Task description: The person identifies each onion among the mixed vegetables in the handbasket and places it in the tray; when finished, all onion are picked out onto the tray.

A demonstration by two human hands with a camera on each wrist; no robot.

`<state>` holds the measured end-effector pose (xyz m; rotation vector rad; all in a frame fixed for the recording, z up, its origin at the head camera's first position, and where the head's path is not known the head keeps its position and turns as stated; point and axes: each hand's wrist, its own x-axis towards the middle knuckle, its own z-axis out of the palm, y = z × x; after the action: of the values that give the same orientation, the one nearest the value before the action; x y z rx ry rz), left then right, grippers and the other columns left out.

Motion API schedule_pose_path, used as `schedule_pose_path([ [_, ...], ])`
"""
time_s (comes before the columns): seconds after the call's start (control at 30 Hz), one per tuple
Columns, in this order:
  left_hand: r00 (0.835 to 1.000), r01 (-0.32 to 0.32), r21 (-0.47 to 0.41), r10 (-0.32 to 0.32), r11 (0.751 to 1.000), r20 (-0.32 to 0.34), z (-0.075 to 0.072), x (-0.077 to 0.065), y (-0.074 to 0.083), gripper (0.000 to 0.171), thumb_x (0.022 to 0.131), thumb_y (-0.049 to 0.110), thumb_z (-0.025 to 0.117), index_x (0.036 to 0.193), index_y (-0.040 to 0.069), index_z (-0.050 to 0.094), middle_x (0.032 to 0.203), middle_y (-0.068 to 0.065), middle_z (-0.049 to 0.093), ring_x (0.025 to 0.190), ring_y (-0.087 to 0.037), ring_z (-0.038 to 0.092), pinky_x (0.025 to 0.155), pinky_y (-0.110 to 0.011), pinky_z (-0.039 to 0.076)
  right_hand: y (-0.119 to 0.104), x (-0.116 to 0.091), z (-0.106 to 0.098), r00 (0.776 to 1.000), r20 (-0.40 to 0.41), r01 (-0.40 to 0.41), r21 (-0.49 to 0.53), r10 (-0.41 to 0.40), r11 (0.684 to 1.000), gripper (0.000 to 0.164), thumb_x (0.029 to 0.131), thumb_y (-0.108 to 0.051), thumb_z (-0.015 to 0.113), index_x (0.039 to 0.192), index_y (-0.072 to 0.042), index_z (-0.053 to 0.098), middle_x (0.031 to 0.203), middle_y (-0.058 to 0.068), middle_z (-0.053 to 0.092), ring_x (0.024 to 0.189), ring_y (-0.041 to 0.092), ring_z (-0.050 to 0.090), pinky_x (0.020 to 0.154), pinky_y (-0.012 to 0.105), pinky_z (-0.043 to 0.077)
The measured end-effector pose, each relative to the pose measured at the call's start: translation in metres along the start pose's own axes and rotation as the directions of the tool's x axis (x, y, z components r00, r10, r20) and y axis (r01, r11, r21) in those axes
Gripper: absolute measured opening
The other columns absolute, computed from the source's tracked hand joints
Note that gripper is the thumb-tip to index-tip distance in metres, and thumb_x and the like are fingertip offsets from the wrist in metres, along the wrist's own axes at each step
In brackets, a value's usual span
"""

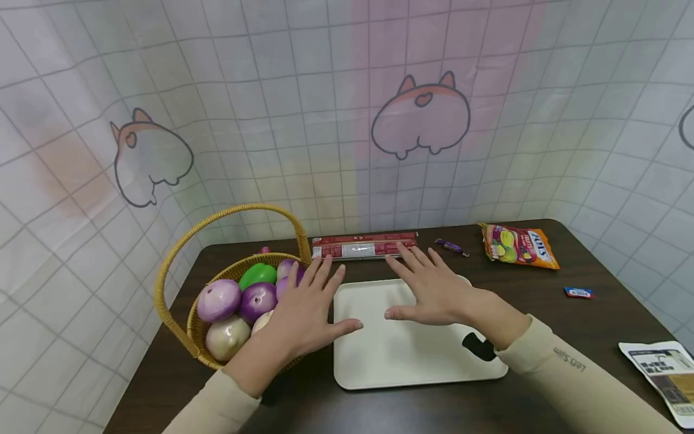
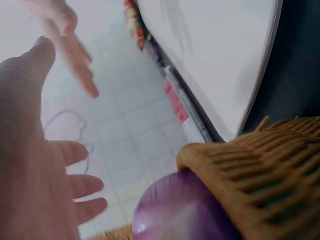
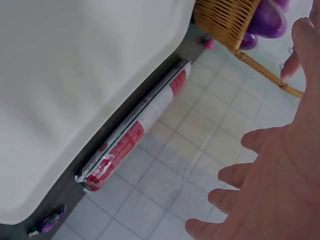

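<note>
Both hands hover with fingers spread and hold nothing. In the head view my left hand (image 1: 306, 313) overlaps the right side of a wicker basket (image 1: 197, 328), which holds purple onions (image 1: 219, 299), pale onions (image 1: 228, 339) and a green pepper (image 1: 257, 275). My right hand (image 1: 434, 292) is above a white tray (image 1: 379, 361). The left wrist view shows the basket rim and a shiny purple onion (image 2: 175, 210) below the left palm. In the right wrist view, the right hand's fingers (image 3: 235, 175) reach out beside the tray.
Along the back edge lies a long red and white package (image 1: 358, 246), with a purple-wrapped candy (image 1: 452, 247) beside it. Farther right are an orange candy bag (image 1: 520, 246), a small blue wrapped candy (image 1: 579, 293) and a white pouch (image 1: 664, 374). A patterned curtain (image 1: 325, 120) hangs behind the table.
</note>
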<state>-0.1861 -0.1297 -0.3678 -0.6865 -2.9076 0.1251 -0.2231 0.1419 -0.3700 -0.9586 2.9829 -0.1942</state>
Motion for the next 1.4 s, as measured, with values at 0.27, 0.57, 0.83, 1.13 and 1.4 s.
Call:
schedule_pose_path([
  [0.27, 0.888, -0.065, -0.263, -0.064, 0.963, -0.455, 0.0, -0.032, -0.022, 0.053, 0.092, 0.046, 0.06, 0.132, 0.011, 0.06, 0.14, -0.009, 0.054, 0.132, -0.028, 0.047, 0.109, -0.049, 0.035, -0.004, -0.004, 0.004, 0.998, -0.058, -0.006, 0.11, 0.012, 0.994, 0.095, 0.082, -0.065, 0.062, 0.155, -0.014, 0.028, 0.162, 0.014, 0.011, 0.147, 0.039, 0.015, 0.115, 0.06, 0.01],
  [0.57, 0.47, -0.223, -0.307, -0.174, 0.925, -0.865, 0.008, -0.057, -0.043, 0.032, 0.092, 0.027, 0.056, 0.096, 0.0, 0.072, 0.103, -0.013, 0.07, 0.093, -0.031, 0.065, 0.095, -0.023, 0.044, 0.002, -0.005, 0.017, 0.985, -0.157, -0.034, 0.244, 0.074, 0.969, 0.079, 0.085, -0.048, 0.069, 0.149, -0.011, 0.04, 0.154, 0.015, 0.034, 0.141, 0.037, 0.032, 0.11, 0.056, 0.029],
  [0.83, 0.077, -0.204, -0.383, -0.375, 0.901, -0.924, -0.003, -0.077, -0.056, 0.022, 0.081, 0.011, 0.057, 0.084, -0.009, 0.067, 0.085, -0.024, 0.064, 0.077, -0.033, 0.056, 0.081, -0.018, 0.043, 0.009, -0.004, 0.02, 0.94, -0.312, -0.014, 0.36, 0.135, 0.933, 0.055, 0.091, -0.034, 0.067, 0.139, -0.01, 0.053, 0.147, 0.014, 0.045, 0.136, 0.034, 0.041, 0.105, 0.056, 0.037],
  [1.13, -0.099, -0.128, -0.666, -0.677, 0.735, -0.729, 0.006, -0.093, -0.079, 0.039, 0.072, 0.001, 0.055, 0.109, -0.007, 0.048, 0.111, -0.004, 0.047, 0.1, -0.015, 0.043, 0.085, -0.025, 0.031, -0.002, 0.006, 0.027, 0.91, -0.382, 0.043, 0.473, 0.161, 0.88, 0.043, 0.092, -0.026, 0.068, 0.131, -0.009, 0.06, 0.139, 0.01, 0.053, 0.128, 0.03, 0.05, 0.1, 0.054, 0.042],
  [1.4, 0.242, 0.005, -0.956, -0.928, 0.293, -0.283, 0.037, -0.102, -0.095, 0.041, 0.087, -0.002, 0.058, 0.126, 0.003, 0.046, 0.114, 0.008, 0.051, 0.109, -0.011, 0.047, 0.09, -0.015, 0.037, -0.017, 0.019, 0.022, 0.903, -0.4, 0.089, 0.533, 0.158, 0.841, 0.04, 0.093, -0.024, 0.066, 0.13, -0.008, 0.061, 0.137, 0.009, 0.056, 0.129, 0.028, 0.05, 0.103, 0.051, 0.04],
])
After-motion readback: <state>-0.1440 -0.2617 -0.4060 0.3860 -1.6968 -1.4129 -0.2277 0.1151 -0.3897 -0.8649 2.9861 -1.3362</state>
